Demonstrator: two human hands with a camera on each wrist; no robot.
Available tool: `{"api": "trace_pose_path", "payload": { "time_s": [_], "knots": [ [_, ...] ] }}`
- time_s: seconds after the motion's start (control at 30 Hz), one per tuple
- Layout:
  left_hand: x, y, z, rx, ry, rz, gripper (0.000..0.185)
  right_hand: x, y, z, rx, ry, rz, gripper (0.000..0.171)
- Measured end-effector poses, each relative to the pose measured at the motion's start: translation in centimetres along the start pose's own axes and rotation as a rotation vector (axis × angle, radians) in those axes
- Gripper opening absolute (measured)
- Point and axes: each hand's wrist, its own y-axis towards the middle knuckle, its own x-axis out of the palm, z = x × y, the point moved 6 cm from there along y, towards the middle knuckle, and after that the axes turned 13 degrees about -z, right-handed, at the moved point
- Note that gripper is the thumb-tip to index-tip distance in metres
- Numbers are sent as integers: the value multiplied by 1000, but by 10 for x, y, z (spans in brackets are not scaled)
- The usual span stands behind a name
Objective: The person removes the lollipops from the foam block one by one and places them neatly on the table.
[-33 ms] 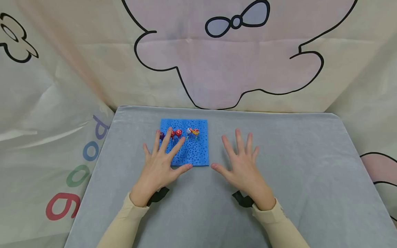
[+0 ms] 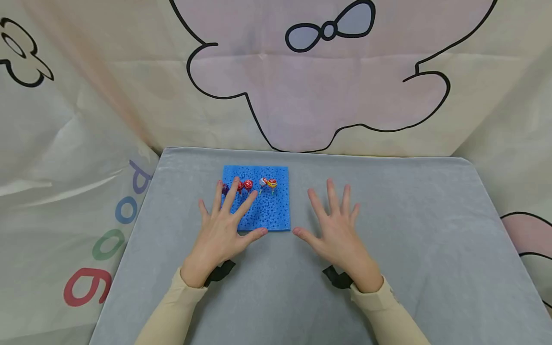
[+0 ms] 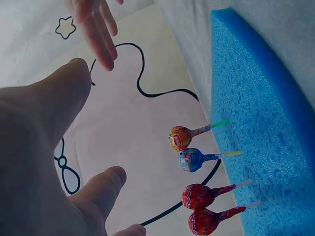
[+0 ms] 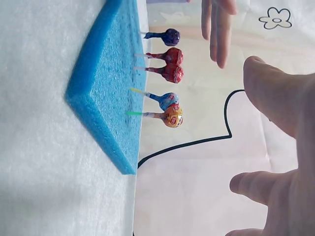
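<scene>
Nothing has moved since the earlier head frame: both hands and the lollipops sit exactly where they were. On the left, the left hand (image 2: 222,229) hovers palm-down with its fingers spread and straight, holding nothing; its fingertips reach over the near-left part of the square blue perforated foam block (image 2: 269,211), which lies flat on the grey cloth-covered table (image 2: 431,230), left of the table's middle and towards its far edge. A row of five wrapped lollipops stands upright in the foam, sticks pushed into it. Left to right in the head view they are: a purple-wrapped lollipop (image 2: 225,189) partly hidden behind the left fingers, two red-wrapped lollipops (image 2: 248,184) side by side, a blue-and-white-wrapped lollipop (image 2: 262,182), and an orange-and-yellow-wrapped lollipop (image 2: 272,183) just beside it. To the right of the foam, well clear of it, the right hand (image 2: 338,235) is held palm-down above the bare cloth, fingers apart and straight, gripping nothing. Behind the table hangs a cream fabric backdrop with cartoon outlines (image 2: 327,81).
</scene>
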Motion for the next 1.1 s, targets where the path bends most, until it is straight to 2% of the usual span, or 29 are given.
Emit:
{"api": "trace_pose_path", "payload": {
  "time_s": [0.63,0.7,0.77,0.87,0.93,1.0,1.1],
  "knots": [
    [0,-7,-6,0,5,5,93,5,2,-9,-28,21,-1,98],
    [-1,-8,-5,26,2,12,91,5,3,-10,-38,22,6,97],
    [-2,-8,-4,82,-16,24,83,5,4,-11,-63,30,25,95],
    [-6,-8,-3,176,-71,23,66,3,7,-12,-123,56,80,89],
    [-9,-7,-9,193,-116,2,55,2,8,-12,-165,91,116,83],
    [-13,-6,-20,152,-145,-27,48,2,10,-9,-182,137,141,77],
    [-18,-4,-50,16,-155,-57,45,1,15,-5,-170,200,135,71]
  ]
}}
